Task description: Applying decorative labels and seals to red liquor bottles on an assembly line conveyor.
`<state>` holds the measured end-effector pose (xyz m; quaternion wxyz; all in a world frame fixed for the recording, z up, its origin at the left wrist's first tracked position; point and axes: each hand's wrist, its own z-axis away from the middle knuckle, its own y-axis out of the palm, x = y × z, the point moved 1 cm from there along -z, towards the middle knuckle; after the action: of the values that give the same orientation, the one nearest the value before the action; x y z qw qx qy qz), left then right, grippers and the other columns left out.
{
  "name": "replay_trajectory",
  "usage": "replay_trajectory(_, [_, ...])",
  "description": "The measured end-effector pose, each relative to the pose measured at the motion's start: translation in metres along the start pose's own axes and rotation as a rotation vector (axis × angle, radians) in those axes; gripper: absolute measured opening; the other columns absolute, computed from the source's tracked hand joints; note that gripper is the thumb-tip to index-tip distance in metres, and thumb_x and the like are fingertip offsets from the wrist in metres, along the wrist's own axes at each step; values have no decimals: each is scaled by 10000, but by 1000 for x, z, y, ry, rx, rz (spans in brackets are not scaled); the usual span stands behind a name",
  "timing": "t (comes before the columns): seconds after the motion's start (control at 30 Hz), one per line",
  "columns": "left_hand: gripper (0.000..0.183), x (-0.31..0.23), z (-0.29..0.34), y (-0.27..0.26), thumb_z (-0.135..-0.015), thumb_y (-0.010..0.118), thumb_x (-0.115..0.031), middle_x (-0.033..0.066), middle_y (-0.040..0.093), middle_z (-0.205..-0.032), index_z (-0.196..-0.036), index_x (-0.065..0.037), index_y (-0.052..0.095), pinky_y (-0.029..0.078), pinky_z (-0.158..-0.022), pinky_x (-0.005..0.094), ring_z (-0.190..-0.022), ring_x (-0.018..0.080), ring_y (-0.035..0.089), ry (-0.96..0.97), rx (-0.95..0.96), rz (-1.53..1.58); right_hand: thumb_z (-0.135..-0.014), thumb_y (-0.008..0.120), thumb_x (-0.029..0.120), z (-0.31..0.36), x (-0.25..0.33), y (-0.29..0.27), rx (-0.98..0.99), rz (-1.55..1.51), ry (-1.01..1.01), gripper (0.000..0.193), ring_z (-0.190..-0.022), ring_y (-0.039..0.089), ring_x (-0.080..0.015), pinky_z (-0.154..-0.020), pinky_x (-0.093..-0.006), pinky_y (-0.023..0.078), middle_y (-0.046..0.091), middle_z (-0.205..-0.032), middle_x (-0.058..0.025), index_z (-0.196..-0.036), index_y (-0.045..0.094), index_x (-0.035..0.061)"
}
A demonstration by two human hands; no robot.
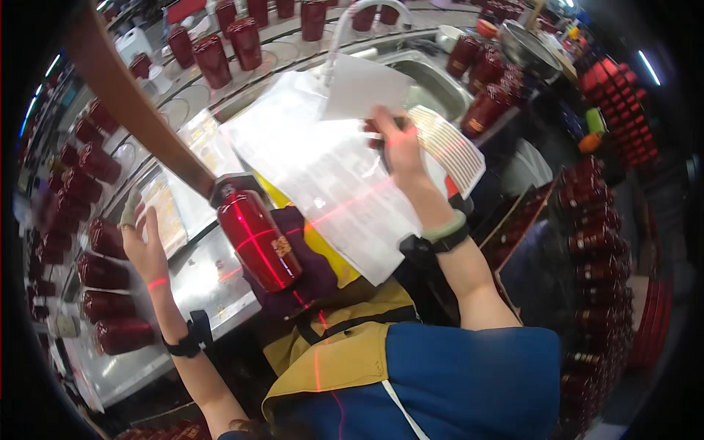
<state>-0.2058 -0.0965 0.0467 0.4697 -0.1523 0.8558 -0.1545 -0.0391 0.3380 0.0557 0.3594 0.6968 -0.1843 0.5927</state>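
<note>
My left hand [144,246] is raised at the left with its fingers apart, nearest to the glossy dark red jars there. Pale covers seem to be on some fingertips. My right hand [403,147], a little blurred, pinches the lower corner of a pale translucent sheet [367,86] over the worktop, beside the sink. A small dark red thing under those fingers is too smeared to name. Between my arms a dark red bottle-shaped vessel [257,238] with gold print lies tilted on a dark purple cloth [312,246]. Neither hand touches it.
White sheets [323,169] cover the middle worktop, with a striped card [449,150] at their right. A sink [440,84] with a curved tap [343,33] is behind. A brown post [139,95] slants across the left. Red jars stand along the curved conveyor [282,55] and fill the right racks.
</note>
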Motion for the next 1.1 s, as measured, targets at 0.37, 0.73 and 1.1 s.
replay_trajectory(0.37, [363, -43, 50, 38, -1019, 628, -74, 114, 653, -1304, -1365, 31, 599, 470, -1060, 324, -1186, 166, 610, -110, 26, 340, -974, 539, 241, 12, 27, -296, -1450, -155, -426, 344, -758, 681, -221, -556, -319, 506, 707, -1023, -162, -1131, 623, -54])
replay_trajectory(0.73, [373, -26, 87, -36, -1022, 615, -57, 138, 621, -1323, -1376, 51, 568, 481, -1028, 308, -1188, 171, 596, -149, -84, 73, -976, 500, 175, -20, -167, -319, -901, -316, 299, 347, -1054, 645, -265, -865, -476, 536, 656, -1250, -58, -1292, 633, 123])
replay_trajectory(1.1, [519, -10, 77, -23, -922, 694, -55, 160, 741, -1168, -1426, -44, 573, 521, -964, 372, -1087, 262, 704, 21, 20, -287, -1009, 601, 135, 27, 10, -182, -735, 94, -600, 309, -668, 396, -87, -591, -226, 350, 459, -802, 24, -1281, 562, -6])
